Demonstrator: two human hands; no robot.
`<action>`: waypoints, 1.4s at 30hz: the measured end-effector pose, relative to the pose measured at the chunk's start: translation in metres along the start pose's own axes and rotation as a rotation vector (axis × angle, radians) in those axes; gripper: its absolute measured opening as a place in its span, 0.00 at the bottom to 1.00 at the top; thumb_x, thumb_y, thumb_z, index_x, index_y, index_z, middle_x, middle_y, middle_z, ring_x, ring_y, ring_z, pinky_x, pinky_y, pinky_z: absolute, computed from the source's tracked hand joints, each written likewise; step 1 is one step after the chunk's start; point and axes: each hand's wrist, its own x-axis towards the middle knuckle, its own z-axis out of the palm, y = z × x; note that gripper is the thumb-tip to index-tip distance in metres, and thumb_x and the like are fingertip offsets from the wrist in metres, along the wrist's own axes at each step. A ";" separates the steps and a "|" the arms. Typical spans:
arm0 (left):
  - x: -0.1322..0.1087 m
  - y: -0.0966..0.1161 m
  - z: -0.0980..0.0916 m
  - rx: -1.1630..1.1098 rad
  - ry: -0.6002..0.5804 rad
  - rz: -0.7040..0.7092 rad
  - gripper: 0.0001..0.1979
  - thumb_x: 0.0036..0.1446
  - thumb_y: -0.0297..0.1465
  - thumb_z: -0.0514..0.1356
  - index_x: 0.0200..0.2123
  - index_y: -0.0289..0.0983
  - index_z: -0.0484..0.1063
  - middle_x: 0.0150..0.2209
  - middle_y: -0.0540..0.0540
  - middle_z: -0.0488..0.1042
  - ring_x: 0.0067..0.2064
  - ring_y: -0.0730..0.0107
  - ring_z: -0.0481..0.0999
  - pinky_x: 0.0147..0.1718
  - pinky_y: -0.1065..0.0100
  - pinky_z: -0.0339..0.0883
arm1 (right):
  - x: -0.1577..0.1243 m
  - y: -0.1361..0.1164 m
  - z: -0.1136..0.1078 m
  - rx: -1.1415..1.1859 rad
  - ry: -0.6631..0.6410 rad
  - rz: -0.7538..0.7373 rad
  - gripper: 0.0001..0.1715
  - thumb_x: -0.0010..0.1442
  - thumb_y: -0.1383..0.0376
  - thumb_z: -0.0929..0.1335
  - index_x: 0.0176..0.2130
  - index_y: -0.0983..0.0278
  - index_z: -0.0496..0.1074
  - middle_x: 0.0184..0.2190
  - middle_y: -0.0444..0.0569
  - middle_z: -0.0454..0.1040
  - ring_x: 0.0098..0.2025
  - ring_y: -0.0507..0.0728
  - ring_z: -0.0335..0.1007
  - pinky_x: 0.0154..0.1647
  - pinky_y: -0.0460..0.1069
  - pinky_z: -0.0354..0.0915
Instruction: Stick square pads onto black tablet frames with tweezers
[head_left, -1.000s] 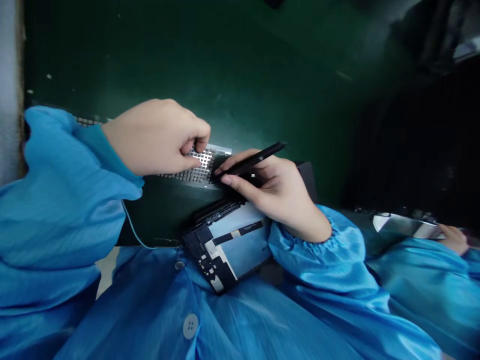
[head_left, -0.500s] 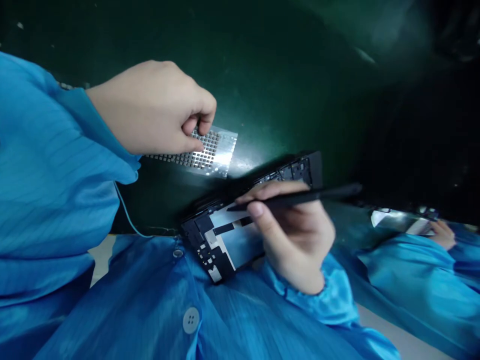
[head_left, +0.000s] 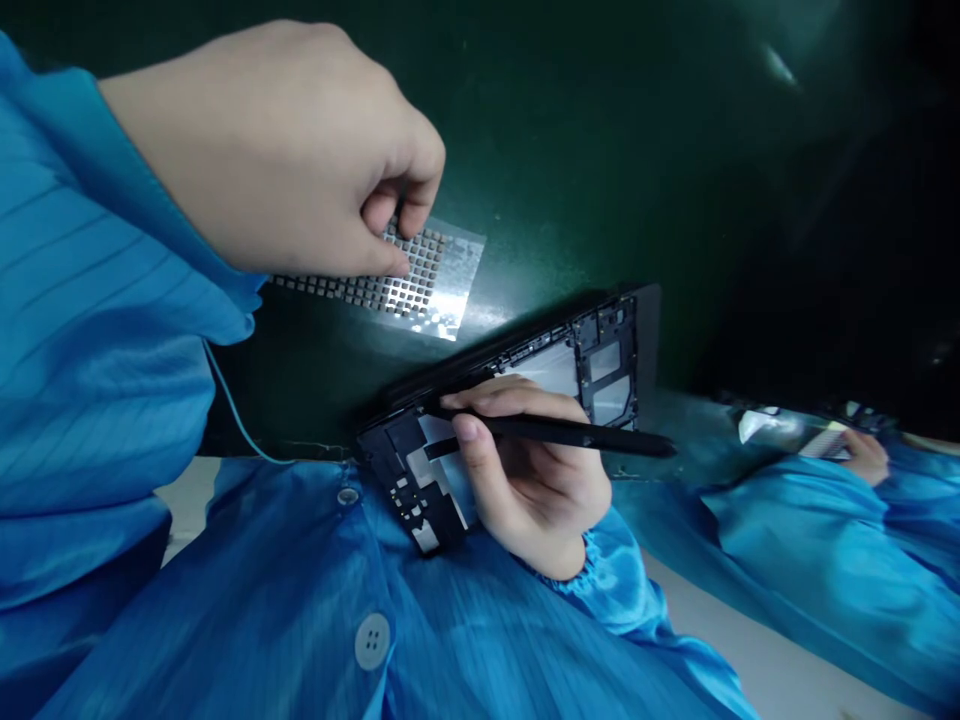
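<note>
My left hand (head_left: 285, 150) is closed in a pinch on a clear sheet (head_left: 427, 275) covered with rows of small dark squares, which lies on the dark green table (head_left: 585, 150). My right hand (head_left: 525, 470) grips black tweezers (head_left: 570, 432), their tip at the left touching the face of an opened black phone frame (head_left: 517, 400). The frame lies tilted at the table's near edge, over my blue smock, with pale panels showing inside it. My right palm covers part of the frame's middle.
A thin blue cord (head_left: 232, 410) runs from my left sleeve down to the table edge. At the far right a co-worker in a blue sleeve (head_left: 810, 520) holds a shiny part (head_left: 780, 428) in one hand (head_left: 866, 455).
My right hand has left the sheet of squares and come down with the tweezers onto the phone frame. My left hand kept its pinch on the sheet. The view has shifted closer.
</note>
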 end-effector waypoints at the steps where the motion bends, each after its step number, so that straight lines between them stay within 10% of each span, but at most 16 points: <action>1: 0.000 -0.001 0.000 -0.005 -0.002 0.002 0.17 0.59 0.41 0.69 0.44 0.35 0.84 0.31 0.54 0.73 0.51 0.60 0.82 0.69 0.48 0.68 | 0.000 -0.002 -0.001 -0.035 -0.026 -0.017 0.19 0.66 0.76 0.74 0.52 0.56 0.77 0.41 0.49 0.84 0.42 0.61 0.84 0.44 0.60 0.82; 5: 0.001 0.000 -0.001 -0.063 -0.017 0.021 0.16 0.62 0.39 0.66 0.45 0.33 0.84 0.33 0.53 0.74 0.59 0.53 0.80 0.74 0.44 0.61 | 0.019 -0.020 -0.017 -0.113 -0.157 -0.022 0.21 0.65 0.76 0.76 0.53 0.58 0.79 0.44 0.51 0.85 0.46 0.61 0.86 0.48 0.59 0.83; 10: 0.001 0.005 -0.005 -0.055 -0.052 0.089 0.09 0.59 0.32 0.70 0.41 0.34 0.85 0.27 0.54 0.73 0.41 0.71 0.76 0.66 0.53 0.67 | 0.096 -0.013 -0.035 -0.167 -0.124 0.035 0.04 0.69 0.63 0.77 0.45 0.55 0.82 0.45 0.47 0.86 0.49 0.60 0.86 0.54 0.57 0.82; 16: -0.002 0.000 -0.004 -0.105 -0.023 0.146 0.11 0.61 0.30 0.67 0.46 0.37 0.86 0.26 0.54 0.76 0.34 0.78 0.68 0.58 0.66 0.66 | 0.146 0.032 -0.026 -0.098 -0.311 0.033 0.23 0.64 0.45 0.79 0.45 0.59 0.80 0.43 0.47 0.87 0.46 0.58 0.86 0.50 0.54 0.81; 31: 0.002 -0.003 0.000 -0.034 0.002 0.149 0.15 0.60 0.32 0.65 0.48 0.39 0.86 0.31 0.53 0.77 0.36 0.76 0.71 0.61 0.59 0.68 | 0.137 0.024 -0.029 -0.060 -0.333 0.059 0.17 0.63 0.50 0.81 0.41 0.58 0.82 0.41 0.47 0.87 0.45 0.59 0.86 0.51 0.54 0.83; 38: -0.001 0.001 -0.003 -0.129 -0.010 0.130 0.14 0.62 0.29 0.65 0.50 0.37 0.85 0.32 0.54 0.75 0.47 0.70 0.78 0.70 0.53 0.61 | 0.041 -0.002 -0.024 0.132 0.104 0.124 0.08 0.70 0.68 0.75 0.48 0.56 0.82 0.39 0.45 0.82 0.40 0.56 0.83 0.44 0.53 0.82; 42: 0.000 0.002 -0.003 -0.114 -0.018 0.093 0.12 0.62 0.31 0.67 0.46 0.38 0.86 0.35 0.52 0.78 0.50 0.66 0.79 0.70 0.52 0.62 | 0.007 0.004 -0.014 0.016 0.087 0.043 0.13 0.70 0.70 0.73 0.50 0.55 0.79 0.41 0.48 0.84 0.43 0.60 0.85 0.46 0.59 0.84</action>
